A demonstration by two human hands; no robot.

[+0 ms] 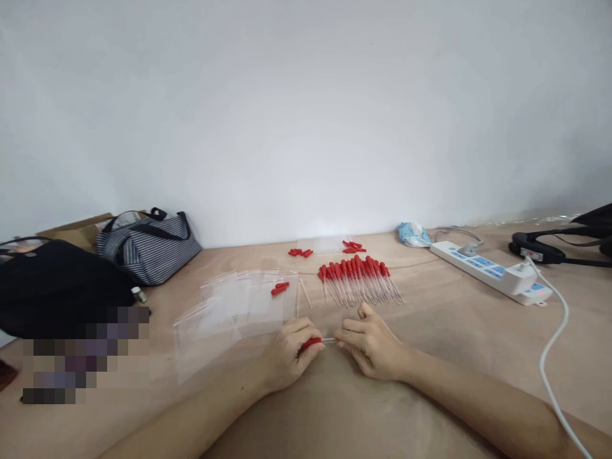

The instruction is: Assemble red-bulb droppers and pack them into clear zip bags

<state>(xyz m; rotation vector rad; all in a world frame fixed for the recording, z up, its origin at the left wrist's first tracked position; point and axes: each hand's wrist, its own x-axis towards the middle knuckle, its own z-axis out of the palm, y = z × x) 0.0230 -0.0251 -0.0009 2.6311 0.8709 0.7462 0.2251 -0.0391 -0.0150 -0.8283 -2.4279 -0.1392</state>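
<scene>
1. Droppers (356, 274) are lying side by side in a bunch, on the far side of the right hand (375, 344).
2. The left hand (289, 350) is pinching a red top (310, 343).
3. The right hand is pinching a thin clear tube (329, 340) that seems to be touching the red top; its end is hard to see.
4. Clear bags (255, 303) are lying on the left, under two loose red tops (280, 288).
5. A white power strip (492, 271) is sitting on the right.

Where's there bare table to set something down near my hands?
Bare tan tabletop lies between the red-bulbed clear droppers and the white rectangular power strip, and between your left forearm and right forearm. It's crowded left of the droppers, where flat clear plastic bags overlap.
</scene>
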